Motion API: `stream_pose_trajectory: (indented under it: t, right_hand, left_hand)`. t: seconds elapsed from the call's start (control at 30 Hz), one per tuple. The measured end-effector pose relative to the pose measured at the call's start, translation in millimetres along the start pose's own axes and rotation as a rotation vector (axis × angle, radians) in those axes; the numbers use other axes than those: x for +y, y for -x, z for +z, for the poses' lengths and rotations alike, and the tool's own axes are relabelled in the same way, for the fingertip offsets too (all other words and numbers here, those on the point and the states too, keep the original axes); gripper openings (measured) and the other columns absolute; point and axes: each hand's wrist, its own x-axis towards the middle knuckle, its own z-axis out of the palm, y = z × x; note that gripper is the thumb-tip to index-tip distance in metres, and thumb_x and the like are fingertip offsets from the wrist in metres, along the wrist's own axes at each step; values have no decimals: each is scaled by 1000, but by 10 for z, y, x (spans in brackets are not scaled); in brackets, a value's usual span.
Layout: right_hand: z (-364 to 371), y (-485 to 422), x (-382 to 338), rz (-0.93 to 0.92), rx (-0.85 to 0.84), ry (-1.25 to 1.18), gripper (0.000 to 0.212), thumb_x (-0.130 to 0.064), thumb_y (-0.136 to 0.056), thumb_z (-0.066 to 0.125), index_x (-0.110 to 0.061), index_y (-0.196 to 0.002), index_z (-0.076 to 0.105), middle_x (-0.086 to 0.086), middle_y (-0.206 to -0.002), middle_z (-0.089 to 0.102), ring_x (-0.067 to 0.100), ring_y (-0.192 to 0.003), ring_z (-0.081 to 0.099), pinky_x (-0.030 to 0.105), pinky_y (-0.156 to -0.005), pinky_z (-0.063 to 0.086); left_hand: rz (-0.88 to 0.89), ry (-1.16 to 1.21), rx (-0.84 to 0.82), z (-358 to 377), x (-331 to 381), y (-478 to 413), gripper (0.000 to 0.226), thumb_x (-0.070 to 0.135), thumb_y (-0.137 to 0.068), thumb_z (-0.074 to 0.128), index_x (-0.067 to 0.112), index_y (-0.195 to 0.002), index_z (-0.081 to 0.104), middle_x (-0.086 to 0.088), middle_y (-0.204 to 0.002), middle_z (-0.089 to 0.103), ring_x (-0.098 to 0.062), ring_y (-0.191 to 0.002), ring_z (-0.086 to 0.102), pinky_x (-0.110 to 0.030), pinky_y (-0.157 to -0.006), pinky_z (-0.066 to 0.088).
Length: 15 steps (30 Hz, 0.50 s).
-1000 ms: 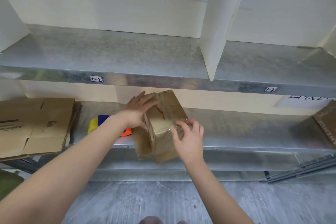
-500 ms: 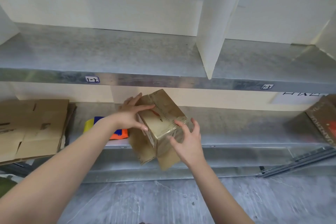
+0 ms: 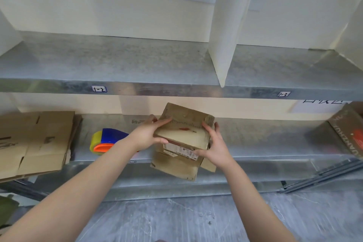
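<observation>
head view, looking down at a metal rack. a small worn cardboard box (image 3: 183,137) sits at the centre of the frame, held between both hands in front of the lower shelf (image 3: 255,139). it is tilted, its top face towards the camera, with a red mark on that face and a white label on the near side. loose flaps hang open beneath it. whether it touches the shelf edge cannot be told.

the left hand (image 3: 146,136) grips the box's left side, fingers curled over the top edge and thumb along the near edge. the right hand (image 3: 215,150) grips the right side, fingers wrapped round the far corner and thumb pressed by the label. the hands are apart, the box between them.

left of the box, on the lower shelf, lies a tape dispenser (image 3: 107,141) in blue, yellow and orange. at the far left of the frame is a stack of flattened cardboard (image 3: 35,141). at the far right edge stands a brown carton (image 3: 345,133) with printed letters.

across the upper half runs the upper shelf (image 3: 117,61), with a white divider (image 3: 225,25) standing on it right of centre. grey floor (image 3: 176,220) fills the bottom of the frame.
</observation>
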Motion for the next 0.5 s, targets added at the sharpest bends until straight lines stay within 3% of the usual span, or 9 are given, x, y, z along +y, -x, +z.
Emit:
stream_pose_trajectory:
  t: [0.07, 0.17, 0.3, 0.33, 0.4, 0.43, 0.5]
  right_hand:
    - [-49, -42, 65, -55, 71, 77, 89, -25, -70, 87, -35, -145, 39, 4, -162, 4, 15, -148, 16, 27, -115, 21]
    - [-35, -106, 83, -62, 296, 167, 65, -27, -75, 83, -29, -133, 52, 1, -146, 32, 18, -132, 42, 26, -102, 39]
    - [57, -70, 118, -53, 376, 164, 54, -23, -80, 79, -23, -127, 53, -1, -115, 53, 16, -104, 56, 28, -82, 46]
    - [74, -47, 124, -43, 391, 148, 54, -25, -80, 78, -23, -127, 52, -4, -107, 55, 13, -96, 56, 26, -77, 44]
    - [91, -23, 129, -24, 419, 112, 52, -29, -80, 78, -23, -124, 52, -8, -97, 58, 10, -87, 59, 27, -74, 46]
    - [99, -18, 128, -17, 430, 98, 50, -29, -81, 78, -23, -123, 52, -8, -95, 60, 11, -86, 61, 28, -74, 48]
    - [117, -2, 121, -7, 445, 97, 45, -29, -82, 76, -23, -119, 52, -5, -97, 61, 14, -89, 63, 28, -74, 48]
  left_hand:
    - [-22, 1, 24, 36, 12, 27, 81, 49, -76, 74, 54, -141, 27, -3, -120, 40, -19, -111, 45, -28, -97, 41]
    - [-74, 87, 82, 161, 71, 153, 84, 58, -72, 73, 44, -145, 33, -2, -119, 41, -16, -109, 42, -26, -97, 37]
    - [-127, 204, 232, 204, 115, 243, 77, 88, -66, 40, 43, -126, 58, -1, -121, 44, -21, -118, 40, -35, -105, 31]
    - [-124, 170, 264, 162, 96, 217, 70, 84, -68, 35, 43, -117, 64, -1, -121, 42, -24, -123, 36, -38, -107, 28]
    - [-77, 141, 229, 43, 84, 143, 39, 69, -73, 48, 44, -99, 64, -2, -133, 35, -27, -134, 26, -41, -113, 22]
    - [-51, 147, 167, -13, 94, 111, 24, 57, -78, 59, 42, -97, 63, -1, -143, 29, -26, -140, 21, -39, -115, 21]
    - [-35, 119, 24, -89, 96, 48, 22, 39, -86, 66, 40, -107, 59, 1, -156, 18, -21, -145, 17, -35, -114, 19]
